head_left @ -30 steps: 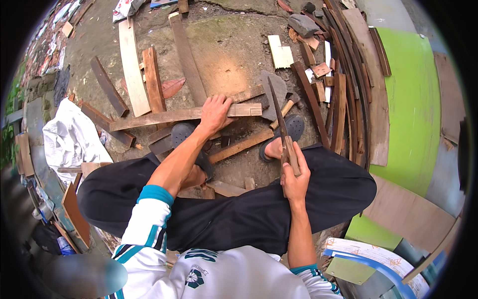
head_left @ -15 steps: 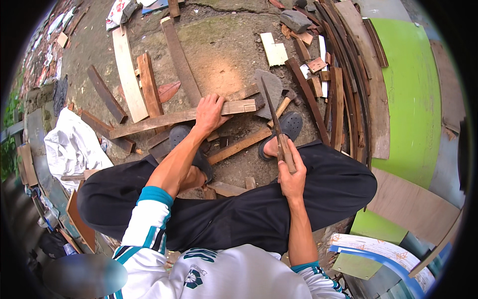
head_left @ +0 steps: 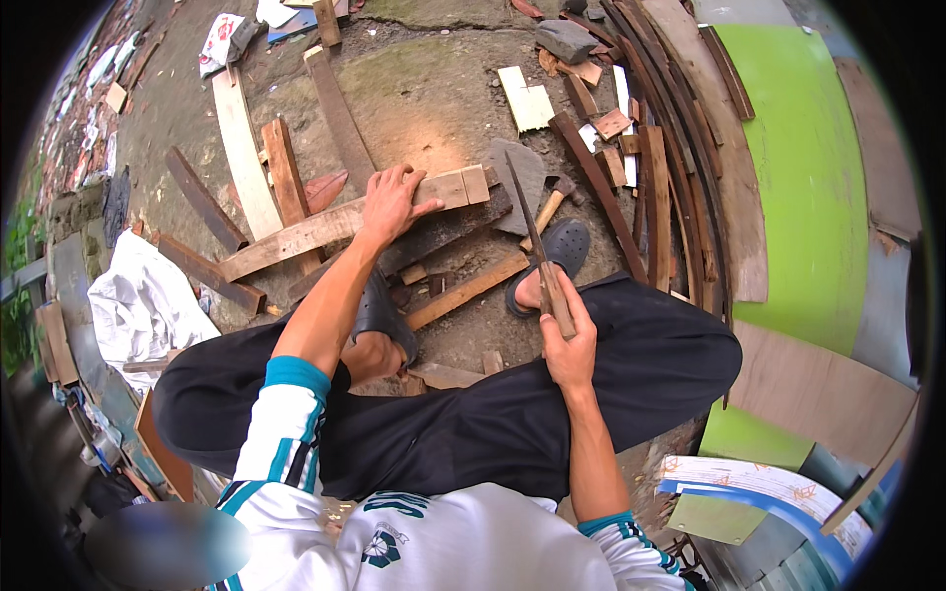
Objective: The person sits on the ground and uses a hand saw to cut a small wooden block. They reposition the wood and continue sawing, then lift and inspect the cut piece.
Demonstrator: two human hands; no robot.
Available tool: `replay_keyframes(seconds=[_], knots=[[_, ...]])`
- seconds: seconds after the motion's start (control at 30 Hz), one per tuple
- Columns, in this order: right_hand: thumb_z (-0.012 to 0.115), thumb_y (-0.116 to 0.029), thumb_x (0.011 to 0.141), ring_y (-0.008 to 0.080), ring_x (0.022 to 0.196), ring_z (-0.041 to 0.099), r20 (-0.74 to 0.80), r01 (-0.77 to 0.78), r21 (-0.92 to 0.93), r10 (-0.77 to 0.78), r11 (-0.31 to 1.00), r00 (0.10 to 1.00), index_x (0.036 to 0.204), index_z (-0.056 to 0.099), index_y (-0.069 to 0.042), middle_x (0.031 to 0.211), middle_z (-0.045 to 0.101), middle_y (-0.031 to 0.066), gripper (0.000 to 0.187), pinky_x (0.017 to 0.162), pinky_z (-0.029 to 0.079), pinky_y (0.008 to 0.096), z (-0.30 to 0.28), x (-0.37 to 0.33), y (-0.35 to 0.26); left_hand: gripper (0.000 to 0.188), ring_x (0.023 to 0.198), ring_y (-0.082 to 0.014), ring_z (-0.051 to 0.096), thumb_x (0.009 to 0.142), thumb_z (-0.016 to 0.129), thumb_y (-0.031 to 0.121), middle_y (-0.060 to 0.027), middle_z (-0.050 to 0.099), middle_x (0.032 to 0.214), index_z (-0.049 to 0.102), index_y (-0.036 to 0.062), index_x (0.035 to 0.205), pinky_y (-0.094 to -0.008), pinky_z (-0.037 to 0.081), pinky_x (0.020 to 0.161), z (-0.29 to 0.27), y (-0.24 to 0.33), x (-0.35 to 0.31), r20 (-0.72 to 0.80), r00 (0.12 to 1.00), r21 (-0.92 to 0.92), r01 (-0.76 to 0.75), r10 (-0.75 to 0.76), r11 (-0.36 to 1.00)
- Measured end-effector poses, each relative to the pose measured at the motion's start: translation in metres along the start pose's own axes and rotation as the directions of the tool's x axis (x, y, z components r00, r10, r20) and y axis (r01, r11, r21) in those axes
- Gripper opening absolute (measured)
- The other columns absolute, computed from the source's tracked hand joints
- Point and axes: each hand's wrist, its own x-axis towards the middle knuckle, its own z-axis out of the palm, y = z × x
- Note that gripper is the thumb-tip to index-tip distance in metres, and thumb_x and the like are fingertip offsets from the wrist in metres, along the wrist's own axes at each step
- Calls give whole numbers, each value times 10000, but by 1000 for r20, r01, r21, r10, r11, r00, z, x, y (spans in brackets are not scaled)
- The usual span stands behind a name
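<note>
My left hand [head_left: 392,205] grips a light wooden plank [head_left: 313,231], its fingers over the far edge and the thumb along the upper face. Near the plank's right end a thin line crosses the wood. Beneath lies a dark timber block [head_left: 445,232]. In my right hand [head_left: 569,347] is a handsaw [head_left: 557,297], held by its wooden handle above my right thigh. Its narrow, tapering blade points away from me, apart from the plank. A hammer [head_left: 545,215] with a wooden handle rests on the ground beyond the saw, beside a flat grey stone [head_left: 516,177].
Sawdust [head_left: 434,148] covers the ground past the plank. Loose wood strips [head_left: 287,172] lie to the left, near a white cloth [head_left: 148,295]. Long dark strips [head_left: 680,148] and a green panel [head_left: 803,187] line the right. My shod feet [head_left: 565,248] flank another timber piece [head_left: 468,289].
The plank has turned so its broad face shows, and more of the dark block is uncovered. My left hand has shifted slightly left and away. The saw stays in my right hand, nearly unmoved.
</note>
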Motion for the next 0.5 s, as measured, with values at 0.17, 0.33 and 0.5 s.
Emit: replay_keyframes(seconds=[0.17,0.33,0.5], knots=[[618,-22,887,262,1273,648,-8,35,-19,-36,999,999,1491,536,-5,1401,652,193,610,1059,482,335,0,-1,-8,973,1279,-391,561,826,661,755,-201,612,1334,493,74,1499,-509,368,1133,27,9,10,73,993,-82,101,-95,991],[620,-38,885,285,1278,646,-6,20,-48,-20,999,1000,1484,535,8,1377,662,213,607,1079,471,341,-4,-4,-4,1074,1257,-388,576,740,765,741,-234,616,1302,461,58,1511,-504,426,1085,0,48,48,258,965,-117,71,-39,991],[611,-57,885,311,1298,634,4,50,-44,-50,998,999,1483,527,22,1374,656,239,609,1093,462,352,-6,-5,1,1077,1184,-409,606,698,824,711,-248,633,1222,507,-4,1437,-479,506,992,12,63,77,265,964,-51,-21,34,998]])
